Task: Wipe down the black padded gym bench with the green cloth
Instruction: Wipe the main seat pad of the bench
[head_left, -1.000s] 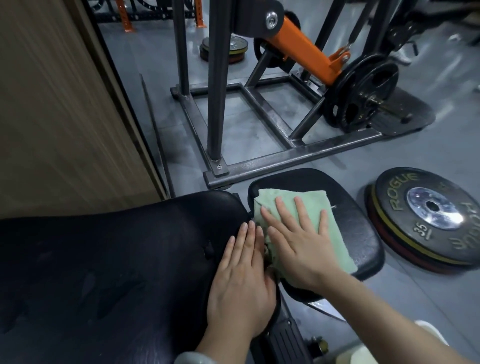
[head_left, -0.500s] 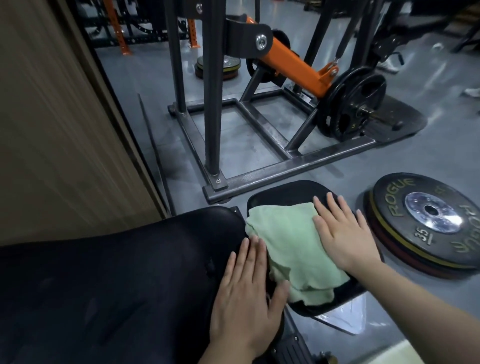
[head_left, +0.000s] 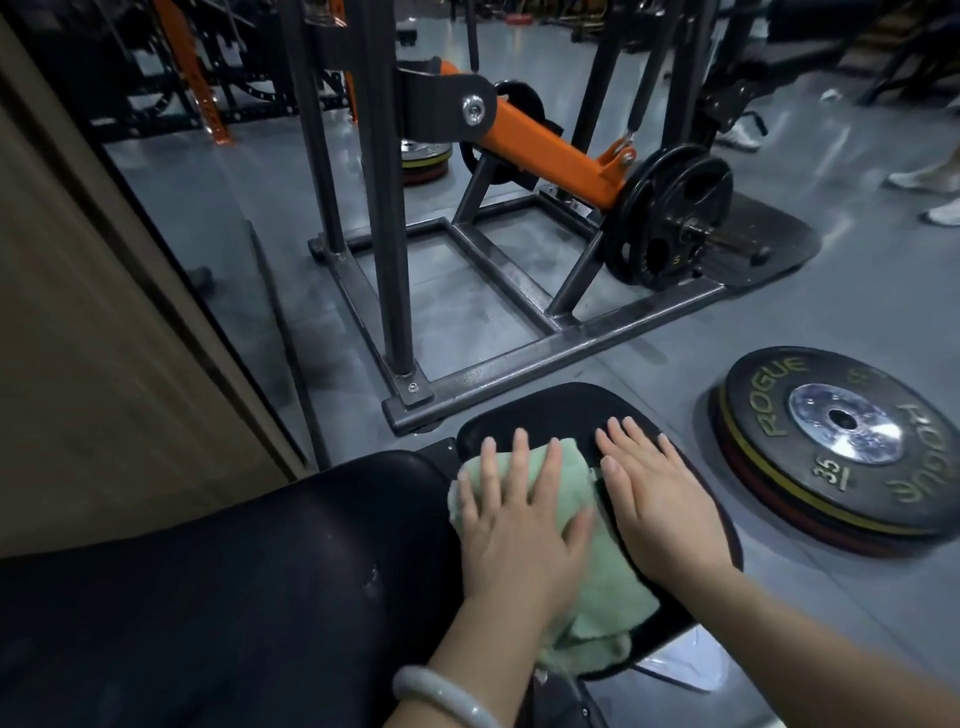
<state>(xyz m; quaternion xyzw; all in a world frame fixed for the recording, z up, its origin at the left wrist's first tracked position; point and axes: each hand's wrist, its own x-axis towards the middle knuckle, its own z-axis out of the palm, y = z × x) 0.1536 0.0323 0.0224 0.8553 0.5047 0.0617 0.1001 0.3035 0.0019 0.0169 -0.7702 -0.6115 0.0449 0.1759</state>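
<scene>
Since the earlier frame, the left hand (head_left: 514, 525) has shifted onto the cloth (head_left: 602, 587), and the right hand (head_left: 660, 499) has slid off to the bare pad. Both lie flat, fingers straight, grasping nothing. The cloth sits bunched on the bench (head_left: 545, 410) seat pad. Beyond, a plate (head_left: 841, 447) reads "ROGUE" and "35".

You're looking at a dim, cool-lit frame. The grey floor (head_left: 467, 322) is catching soft overhead glare at centre, the plate hub (head_left: 844, 422) is glinting, and the edges are bowing and blurring, especially the left.
</scene>
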